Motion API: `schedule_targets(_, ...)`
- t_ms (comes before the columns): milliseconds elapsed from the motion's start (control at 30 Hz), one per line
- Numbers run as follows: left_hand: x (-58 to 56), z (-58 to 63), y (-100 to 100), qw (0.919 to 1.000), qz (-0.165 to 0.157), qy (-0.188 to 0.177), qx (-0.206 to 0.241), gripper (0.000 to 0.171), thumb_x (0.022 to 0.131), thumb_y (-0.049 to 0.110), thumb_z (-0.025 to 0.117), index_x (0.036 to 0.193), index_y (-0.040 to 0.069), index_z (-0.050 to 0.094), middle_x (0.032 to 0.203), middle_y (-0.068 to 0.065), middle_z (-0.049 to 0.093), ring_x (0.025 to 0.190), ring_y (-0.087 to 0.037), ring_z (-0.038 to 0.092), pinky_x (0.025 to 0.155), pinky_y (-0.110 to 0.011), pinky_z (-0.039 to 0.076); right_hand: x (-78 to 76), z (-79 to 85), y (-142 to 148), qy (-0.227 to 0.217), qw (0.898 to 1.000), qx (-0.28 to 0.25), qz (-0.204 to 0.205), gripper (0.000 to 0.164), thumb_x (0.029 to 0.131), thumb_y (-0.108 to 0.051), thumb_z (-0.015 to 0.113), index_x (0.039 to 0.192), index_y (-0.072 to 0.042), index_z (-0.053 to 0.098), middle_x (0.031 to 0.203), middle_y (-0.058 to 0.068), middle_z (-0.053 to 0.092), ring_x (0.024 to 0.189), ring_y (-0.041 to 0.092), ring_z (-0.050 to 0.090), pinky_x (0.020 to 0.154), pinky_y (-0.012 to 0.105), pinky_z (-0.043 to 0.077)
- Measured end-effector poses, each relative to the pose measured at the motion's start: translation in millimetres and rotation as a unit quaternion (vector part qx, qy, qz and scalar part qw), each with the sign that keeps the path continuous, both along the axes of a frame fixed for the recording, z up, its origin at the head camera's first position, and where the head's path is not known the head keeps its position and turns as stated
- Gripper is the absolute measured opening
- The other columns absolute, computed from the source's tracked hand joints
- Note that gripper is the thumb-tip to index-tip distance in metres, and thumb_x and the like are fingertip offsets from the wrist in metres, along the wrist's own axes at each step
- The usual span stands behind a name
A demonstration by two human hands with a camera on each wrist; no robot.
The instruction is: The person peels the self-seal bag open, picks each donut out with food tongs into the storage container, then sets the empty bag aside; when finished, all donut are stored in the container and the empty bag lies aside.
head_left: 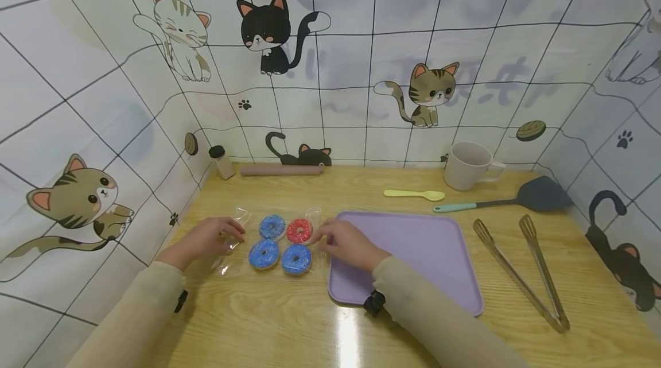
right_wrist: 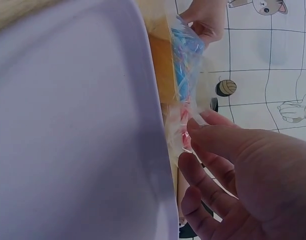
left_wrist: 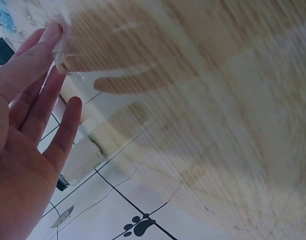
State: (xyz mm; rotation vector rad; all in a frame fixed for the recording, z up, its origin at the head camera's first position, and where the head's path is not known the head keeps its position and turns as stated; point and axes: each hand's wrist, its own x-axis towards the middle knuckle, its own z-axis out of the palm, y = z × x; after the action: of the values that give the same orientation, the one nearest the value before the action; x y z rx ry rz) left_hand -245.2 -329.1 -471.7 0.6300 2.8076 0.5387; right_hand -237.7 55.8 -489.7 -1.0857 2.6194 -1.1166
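Observation:
Several toy donuts, blue ones (head_left: 296, 259) and a red one (head_left: 299, 231), lie in a clear plastic bag (head_left: 225, 270) on the wooden table. At the bag's left edge, my left hand (head_left: 210, 236) pinches the film between thumb and forefinger; in the left wrist view the other fingers of that hand (left_wrist: 33, 110) are spread. My right hand (head_left: 347, 243) pinches the bag's right side near the red donut, its wrist over the lilac tray (head_left: 413, 247). The right wrist view shows thumb and forefinger of this hand (right_wrist: 243, 165) meeting at the film, the other fingers loosely bent.
Metal tongs (head_left: 516, 273) lie right of the tray. Behind it are a yellow spoon (head_left: 413, 194), a spatula (head_left: 539, 194) and a mug (head_left: 467, 167). A rolling pin (head_left: 281, 170) and a black-capped shaker (head_left: 222, 162) stand along the back wall.

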Motion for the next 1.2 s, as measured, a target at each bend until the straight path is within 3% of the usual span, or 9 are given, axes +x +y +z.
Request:
schedule_targets(267,1.1,-0.3,1.3,1.0000,0.003,0.002,0.001,0.030,0.080,0.002,0.086,0.102,0.022,0.081,0.127,-0.003,0.069,0.122,-0.036,0.062,0.103,-0.058,0.049,-3.7,0.6,0.4,0.000,0.999,0.030,-0.023,0.009,0.093,-0.015,0.077,0.100,-0.020,0.078,0.104,-0.007,0.072,0.086,0.006,0.061,0.079,0.027,0.051)
schedule_targets(467,1.7,0.6,0.8,0.9998,-0.013,0.015,0.000,0.029,0.080,0.002,0.085,0.102,0.020,0.081,0.126,-0.004,0.070,0.122,-0.038,0.063,0.104,-0.060,0.047,-1.6,0.6,6.7,0.001,0.998,0.052,-0.044,0.011,0.094,-0.015,0.076,0.096,-0.025,0.075,0.098,-0.014,0.066,0.084,0.005,0.058,0.075,0.025,0.050)
schedule_targets(733,0.9,1.2,0.7,0.9999,-0.006,0.015,0.004,0.029,0.081,0.000,0.084,0.101,0.020,0.081,0.124,-0.003,0.070,0.122,-0.039,0.062,0.104,-0.060,0.047,2.4,5.1,15.1,0.010,0.997,0.057,-0.058,0.001,0.096,-0.025,0.074,0.096,-0.024,0.075,0.099,-0.014,0.065,0.086,0.004,0.059,0.076,0.025,0.050)
schedule_targets(1200,1.5,1.9,3.6,1.0000,0.008,0.000,0.003,0.029,0.081,0.001,0.085,0.101,0.021,0.081,0.126,-0.003,0.070,0.125,-0.040,0.061,0.104,-0.060,0.047,5.7,0.9,26.5,0.013,0.995,0.069,-0.074,0.005,0.093,-0.027,0.079,0.093,-0.025,0.075,0.095,-0.014,0.063,0.081,0.003,0.057,0.071,0.025,0.049)
